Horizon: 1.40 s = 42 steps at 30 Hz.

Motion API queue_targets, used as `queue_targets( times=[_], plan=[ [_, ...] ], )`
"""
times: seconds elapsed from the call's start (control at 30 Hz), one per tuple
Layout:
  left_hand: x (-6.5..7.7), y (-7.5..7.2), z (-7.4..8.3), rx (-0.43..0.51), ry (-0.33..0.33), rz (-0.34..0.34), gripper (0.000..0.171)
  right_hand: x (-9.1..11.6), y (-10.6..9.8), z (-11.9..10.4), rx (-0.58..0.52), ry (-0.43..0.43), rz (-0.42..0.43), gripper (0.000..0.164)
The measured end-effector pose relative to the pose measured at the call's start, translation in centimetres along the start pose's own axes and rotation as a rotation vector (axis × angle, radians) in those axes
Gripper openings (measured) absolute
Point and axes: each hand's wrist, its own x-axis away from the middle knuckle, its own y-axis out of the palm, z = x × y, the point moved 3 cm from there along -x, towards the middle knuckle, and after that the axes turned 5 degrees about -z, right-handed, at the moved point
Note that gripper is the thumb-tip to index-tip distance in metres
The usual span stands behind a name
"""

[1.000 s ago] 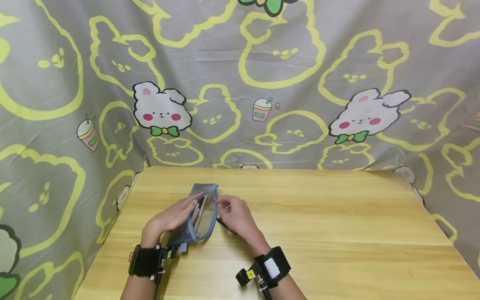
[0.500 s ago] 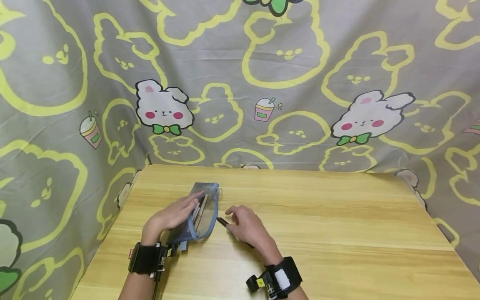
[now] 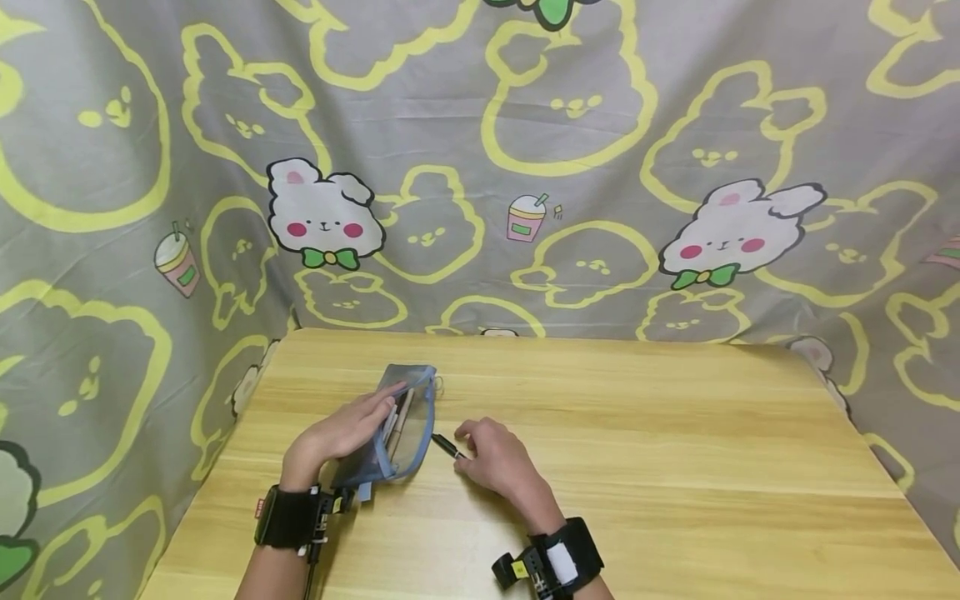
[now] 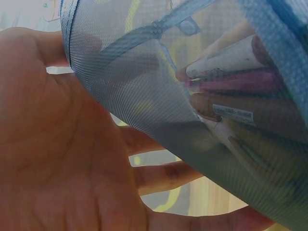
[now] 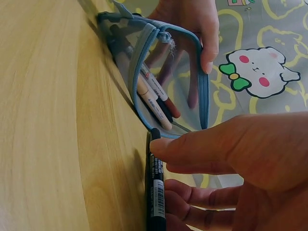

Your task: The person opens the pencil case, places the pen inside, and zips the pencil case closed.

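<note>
A blue mesh pencil case (image 3: 363, 458) lies on its side at the left of the table, its zipped mouth gaping to the right. Several pens and markers (image 5: 151, 89) show inside it. My left hand (image 3: 337, 433) grips the case from the left, thumb at the rim and fingers spread behind the mesh. Just right of the mouth, a black marker pen (image 5: 157, 187) lies on the tabletop, a barcode label on its barrel. My right hand (image 3: 498, 458) pinches this pen, thumb (image 5: 168, 148) across its upper part and curled fingertips along its other side.
The wood-grain table (image 3: 675, 450) stretches off to the right. A grey cloth (image 3: 450, 125) printed with yellow outlines and white rabbits hangs behind and along both sides. Black camera straps (image 3: 562, 562) sit on both wrists.
My right hand has drawn back from the case's zip end, toward me and to the right, and come down onto the black marker pen. The left hand and case stay in place.
</note>
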Motion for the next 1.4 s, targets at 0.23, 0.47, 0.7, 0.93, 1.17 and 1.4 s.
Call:
queue_targets(
  times=[0.23,0.47,0.7,0.93,1.17,1.4],
  plan=[
    [0.0,-0.04,0.06,-0.009,0.009,0.002,0.057,0.26,0.17,-0.39,0.053,0.023,0.008,0.039],
    [0.08,-0.02,0.3,-0.018,0.014,0.01,0.057,0.35,0.39,-0.73,0.134,0.029,0.028,0.035],
    [0.18,0.06,0.5,-0.04,0.012,0.009,0.057,0.28,0.51,-0.67,0.143,0.033,0.022,0.031],
    [0.07,0.12,0.45,-0.039,0.008,0.007,0.057,0.13,0.62,-0.56,0.141,0.012,0.04,0.031],
    [0.04,0.11,0.33,-0.039,0.011,0.009,0.057,0.07,0.59,-0.42,0.096,0.016,0.036,0.033],
    [0.03,0.04,0.34,-0.031,0.031,0.007,0.057,0.12,0.43,-0.17,0.03,0.03,0.044,0.031]
  ],
)
